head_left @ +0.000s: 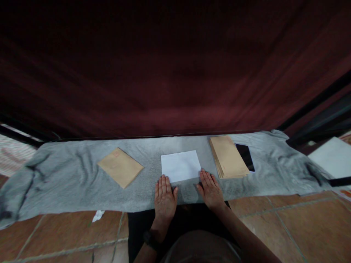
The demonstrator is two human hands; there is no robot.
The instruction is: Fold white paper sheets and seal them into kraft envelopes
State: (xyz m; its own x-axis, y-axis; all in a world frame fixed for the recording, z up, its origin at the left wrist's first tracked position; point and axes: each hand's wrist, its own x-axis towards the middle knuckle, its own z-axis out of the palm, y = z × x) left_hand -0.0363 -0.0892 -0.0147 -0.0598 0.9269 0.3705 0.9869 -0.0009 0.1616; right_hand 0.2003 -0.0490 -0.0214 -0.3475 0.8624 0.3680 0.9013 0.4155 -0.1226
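Observation:
A white sheet of paper (180, 165) lies flat in the middle of a grey cloth (68, 182). My left hand (164, 196) rests palm down on the cloth just below the sheet's near left corner, fingers stretched out and empty. My right hand (210, 189) lies flat at the near right corner, fingertips touching the paper's edge, fingers straight and holding nothing. A single brown envelope (120, 167) lies to the left. A stack of brown envelopes (228, 156) sits to the right.
A black phone (245, 156) lies face up beside the envelope stack. A dark red curtain (175, 73) hangs behind the cloth. Brown floor tiles (287, 226) run in front. A white scrap (98, 215) lies on the tiles; a white board (331, 157) sits far right.

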